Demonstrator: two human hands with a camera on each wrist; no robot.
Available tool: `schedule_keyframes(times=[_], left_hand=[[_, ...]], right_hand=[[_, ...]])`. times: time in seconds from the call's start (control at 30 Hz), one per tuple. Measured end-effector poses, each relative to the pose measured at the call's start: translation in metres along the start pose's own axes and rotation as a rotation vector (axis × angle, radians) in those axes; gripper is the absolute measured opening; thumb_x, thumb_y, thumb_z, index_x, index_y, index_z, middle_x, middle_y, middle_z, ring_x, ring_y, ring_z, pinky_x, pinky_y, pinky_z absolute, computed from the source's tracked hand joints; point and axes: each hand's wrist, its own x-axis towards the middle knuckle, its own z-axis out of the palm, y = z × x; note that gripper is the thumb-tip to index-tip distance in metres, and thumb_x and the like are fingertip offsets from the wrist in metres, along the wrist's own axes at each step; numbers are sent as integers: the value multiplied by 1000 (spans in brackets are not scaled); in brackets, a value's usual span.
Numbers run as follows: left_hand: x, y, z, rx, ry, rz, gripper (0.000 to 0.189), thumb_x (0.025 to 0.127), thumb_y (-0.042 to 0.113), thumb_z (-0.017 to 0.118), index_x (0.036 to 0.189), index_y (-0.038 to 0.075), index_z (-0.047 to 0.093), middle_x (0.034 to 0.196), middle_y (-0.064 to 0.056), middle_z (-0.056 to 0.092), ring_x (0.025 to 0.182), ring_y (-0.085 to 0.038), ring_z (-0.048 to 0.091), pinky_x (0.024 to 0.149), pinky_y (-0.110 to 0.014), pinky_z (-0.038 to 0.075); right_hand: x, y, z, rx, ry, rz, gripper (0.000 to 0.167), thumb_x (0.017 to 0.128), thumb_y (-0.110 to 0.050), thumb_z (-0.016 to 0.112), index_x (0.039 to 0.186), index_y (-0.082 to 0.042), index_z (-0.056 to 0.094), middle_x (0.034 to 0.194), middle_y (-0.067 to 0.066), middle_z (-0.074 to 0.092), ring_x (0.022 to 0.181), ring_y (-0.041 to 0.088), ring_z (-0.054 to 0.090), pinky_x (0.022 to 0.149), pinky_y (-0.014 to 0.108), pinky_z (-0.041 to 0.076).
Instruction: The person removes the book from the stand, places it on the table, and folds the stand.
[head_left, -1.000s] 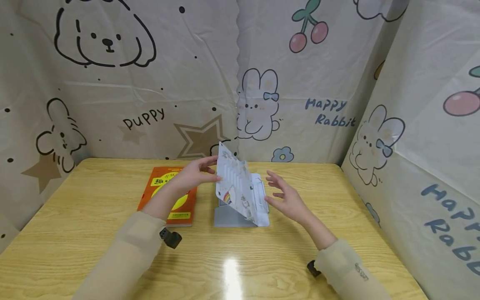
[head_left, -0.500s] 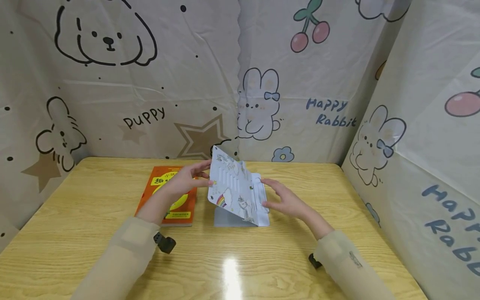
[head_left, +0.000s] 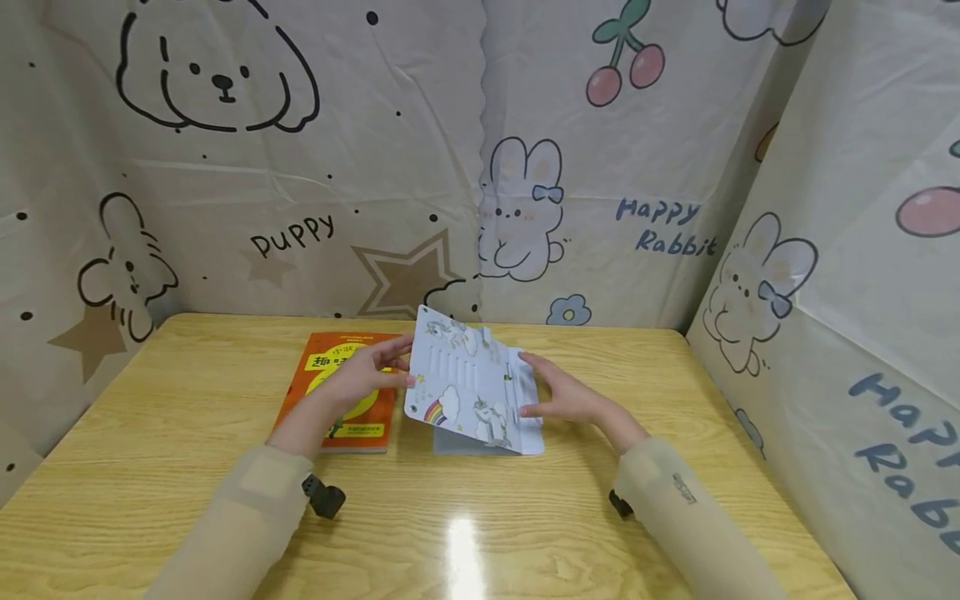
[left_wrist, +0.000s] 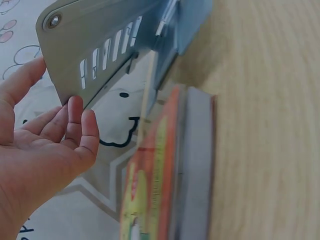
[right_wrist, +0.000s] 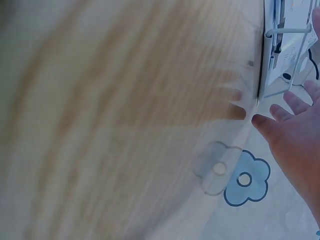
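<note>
A pale book stand (head_left: 457, 375) with unicorn and rainbow prints sits on the table, its slotted panel tilted up to the left above a flat base. My left hand (head_left: 356, 375) holds the panel's left edge between thumb and fingers. In the left wrist view, the panel's grey back (left_wrist: 100, 45) has a screw at its corner. At the stand's right side is my right hand (head_left: 570, 396), fingers spread and loosely bent. In the right wrist view that hand (right_wrist: 297, 135) is near a wire bracket (right_wrist: 295, 31); whether it touches the stand, I cannot tell.
An orange and yellow book (head_left: 381, 417) lies flat left of the stand, under my left forearm. A printed cloth (head_left: 337, 167) hangs behind the wooden table (head_left: 525, 533) and along its right side.
The panel has swung lower to the left, with my left hand moving down along with it. My right hand has come in closer to the stand's right side.
</note>
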Motion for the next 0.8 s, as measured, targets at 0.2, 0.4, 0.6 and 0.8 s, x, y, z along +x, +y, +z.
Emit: schedule_keyframes(times=[0.2,0.4,0.6,0.8], left_hand=[[3,-10,4,1,-17,-13,76,82,25,74,147,22,35,136,-4,49,117,-25,43,93,-31,42],[6,-16,8,29,-16,-35,78,79,26,77,145,23,38,126,-6,54,115,-25,45,88,-30,42],[7,-21,10,134,-22,-16,80,76,28,79,145,21,39,123,-6,54,112,-24,46,85,-30,42],[9,-25,8,201,-37,-21,82,75,29,80,145,18,39,134,-5,52,114,-23,45,93,-35,42]], right_hand=[[1,6,-2,8,-17,6,105,74,-47,77,153,-19,13,158,10,11,144,31,13,115,49,15],[-2,9,-5,10,-17,40,105,73,-47,77,153,-22,13,158,7,12,144,29,13,115,48,15],[-5,12,-8,-3,-13,32,106,72,-50,77,152,-20,14,157,10,14,143,31,15,115,50,16],[-8,16,-11,-7,-42,59,108,73,-49,77,153,-18,11,158,9,12,144,30,14,115,48,16]])
